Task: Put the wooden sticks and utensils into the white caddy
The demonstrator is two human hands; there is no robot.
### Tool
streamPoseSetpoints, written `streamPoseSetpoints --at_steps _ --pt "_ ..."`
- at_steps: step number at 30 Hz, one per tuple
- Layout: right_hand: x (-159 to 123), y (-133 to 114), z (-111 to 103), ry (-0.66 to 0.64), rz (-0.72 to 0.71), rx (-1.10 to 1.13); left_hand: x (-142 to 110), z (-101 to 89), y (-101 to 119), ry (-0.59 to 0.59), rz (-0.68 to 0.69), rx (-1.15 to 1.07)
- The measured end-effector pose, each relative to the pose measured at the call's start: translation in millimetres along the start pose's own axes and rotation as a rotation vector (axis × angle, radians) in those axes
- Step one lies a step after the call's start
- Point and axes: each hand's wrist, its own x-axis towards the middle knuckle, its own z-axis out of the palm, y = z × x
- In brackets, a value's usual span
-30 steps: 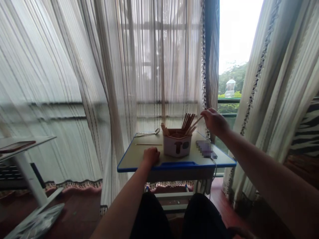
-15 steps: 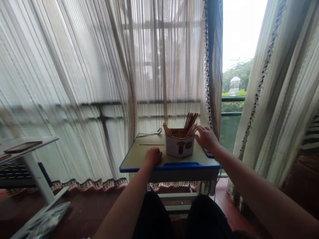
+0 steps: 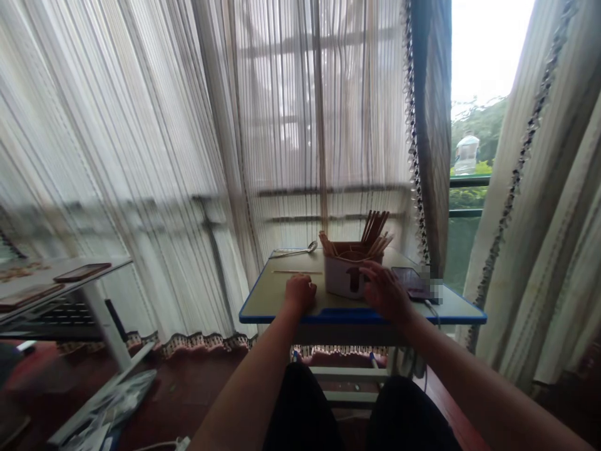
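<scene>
A white utensil box (image 3: 339, 279) with brown compartments stands on a small desk (image 3: 263, 307) with a blue edge. Dark chopsticks (image 3: 374, 227) rise from its back right, and paler sticks (image 3: 382, 245) lean out at the right and left. My right hand (image 3: 387, 291) is at the box's front right side, fingers stretched out and apart, touching or almost touching it. Left of the box, my left hand (image 3: 300, 293) rests curled on the desk; its palm side is hidden. Behind it lie a single thin stick (image 3: 293, 272) and a slotted metal spoon (image 3: 300, 250).
A phone (image 3: 410, 283) with a cable lies right of the box. At the left stands another table (image 3: 106, 268) with a dark-framed flat object (image 3: 82, 272) on it. Sheer curtains (image 3: 282, 156) hang close behind the desk. My knees are under its front edge.
My right hand has come away from the pale sticks at the box's right and moved down to its front right side. My left hand stays on the desk. The view has turned slightly left.
</scene>
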Motion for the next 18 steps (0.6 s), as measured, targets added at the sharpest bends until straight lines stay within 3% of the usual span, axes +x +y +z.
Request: streamPoseSetpoints --at_steps 2,7,11,16,18 --pt "-7.8 -13.9 14.1 -0.13 -0.035 0.138 3.2 5.0 -0.1 0.005 -0.006 0.009" --pt "-18.3 -37.6 43.4 -0.378 0.18 0.372 14.4 17.6 -0.5 -0.168 -0.14 0.043" --pt "-17.9 -37.0 45.7 -0.455 0.334 0.465 31.3 17.6 -9.7 -0.267 -0.117 0.088" --pt "-18.8 -32.3 37.6 -0.463 0.293 0.504 47.8 17.2 -21.1 -0.334 -0.101 0.067" --pt "-19.4 -31.9 36.0 -0.458 0.301 0.52 47.8 18.1 -22.4 -0.302 -0.091 0.077"
